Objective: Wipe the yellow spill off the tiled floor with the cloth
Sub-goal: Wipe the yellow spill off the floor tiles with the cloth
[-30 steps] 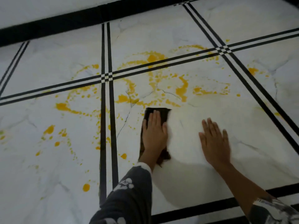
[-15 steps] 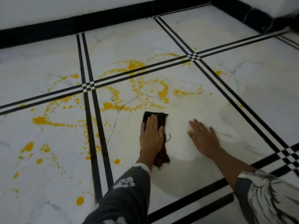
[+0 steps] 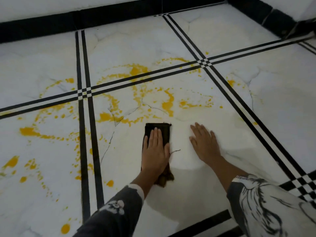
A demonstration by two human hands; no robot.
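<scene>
Nearest: two patterned sleeves, left one [image 3: 112, 216] dark, right one [image 3: 266, 207] pale with dark print. Left hand [image 3: 154, 151] lies flat on the cloth [image 3: 165, 134], fingers straight, pressing down, not curled round it. Right hand [image 3: 204, 144] is flat on bare floor [image 3: 248, 137] just right of the cloth, fingers spread, holding nothing, a prop by the look of it.

The cloth is dark and folded narrow, a loose thread [image 3: 175, 151] trailing right. Its front edge sits just short of the spill [image 3: 166, 106]. The yellow rings and drops run far left over the black strips [image 3: 84, 151], with a few specks on the right tile. A black skirting [image 3: 102, 19] is at the back.

Risks, judged:
- Small cloth against a wide spill: it will likely load up and smear yellow around.
- The veins could be cracks; yellow pushed in would stay.
- The left sleeve could drag through drops near the strip.
- The propping hand could slip if the tile is wet.

No writing or brand is readable; the sleeve prints are pictures only.
</scene>
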